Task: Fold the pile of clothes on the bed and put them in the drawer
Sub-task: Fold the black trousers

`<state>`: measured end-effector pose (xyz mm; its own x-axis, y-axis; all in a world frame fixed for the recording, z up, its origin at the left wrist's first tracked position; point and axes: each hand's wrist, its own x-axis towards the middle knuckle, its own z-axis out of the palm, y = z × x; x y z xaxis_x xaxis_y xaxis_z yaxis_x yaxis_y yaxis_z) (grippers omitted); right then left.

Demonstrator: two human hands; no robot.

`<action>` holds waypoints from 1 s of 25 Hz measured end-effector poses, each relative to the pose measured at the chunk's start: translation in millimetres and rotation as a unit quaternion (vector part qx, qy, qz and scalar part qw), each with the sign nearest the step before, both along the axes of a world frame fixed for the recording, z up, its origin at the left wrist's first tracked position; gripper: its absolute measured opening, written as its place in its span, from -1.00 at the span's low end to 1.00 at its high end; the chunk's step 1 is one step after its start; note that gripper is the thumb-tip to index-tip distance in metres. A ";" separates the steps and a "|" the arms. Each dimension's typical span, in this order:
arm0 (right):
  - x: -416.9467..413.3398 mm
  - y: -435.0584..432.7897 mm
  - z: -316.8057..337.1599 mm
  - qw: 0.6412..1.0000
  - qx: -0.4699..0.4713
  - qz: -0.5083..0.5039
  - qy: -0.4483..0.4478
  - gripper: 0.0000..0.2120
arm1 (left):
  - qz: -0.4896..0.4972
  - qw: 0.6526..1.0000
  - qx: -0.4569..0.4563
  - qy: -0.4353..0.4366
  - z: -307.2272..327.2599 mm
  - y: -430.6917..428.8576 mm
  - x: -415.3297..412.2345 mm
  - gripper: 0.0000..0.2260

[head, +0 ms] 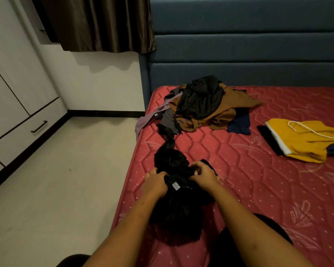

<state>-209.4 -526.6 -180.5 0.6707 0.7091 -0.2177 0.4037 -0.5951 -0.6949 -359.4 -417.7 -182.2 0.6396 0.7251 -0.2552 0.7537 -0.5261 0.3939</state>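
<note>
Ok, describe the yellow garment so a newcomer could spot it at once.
Start at the red quilted mattress. Right of the heap of dark and brown clothes, lying apart from it, is the yellow garment. It alone is bright yellow, with a white cord and white band.

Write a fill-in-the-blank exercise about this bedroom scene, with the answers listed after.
The left hand and right hand both grip the garment with the white label, which is coloured ____.
The garment with the white drawstring is coloured ____.
The cabinet drawer with the dark handle is ____.
Missing words: black; yellow; closed.
</note>
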 end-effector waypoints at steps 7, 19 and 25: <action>-25.4 -1.4 71.6 0.945 0.205 0.160 0.198 -0.81 | -0.030 0.972 0.021 -0.234 30.0 -8.3 -6.5 -0.77; -44.5 -46.6 119.4 0.938 0.197 0.262 0.109 -0.47 | 0.046 0.920 0.019 -0.389 147.3 1.1 -31.8 -0.68; 11.3 -51.2 125.8 0.930 -0.142 0.173 -0.291 -0.63 | -0.153 0.949 0.268 -0.056 189.5 8.5 -47.0 -0.65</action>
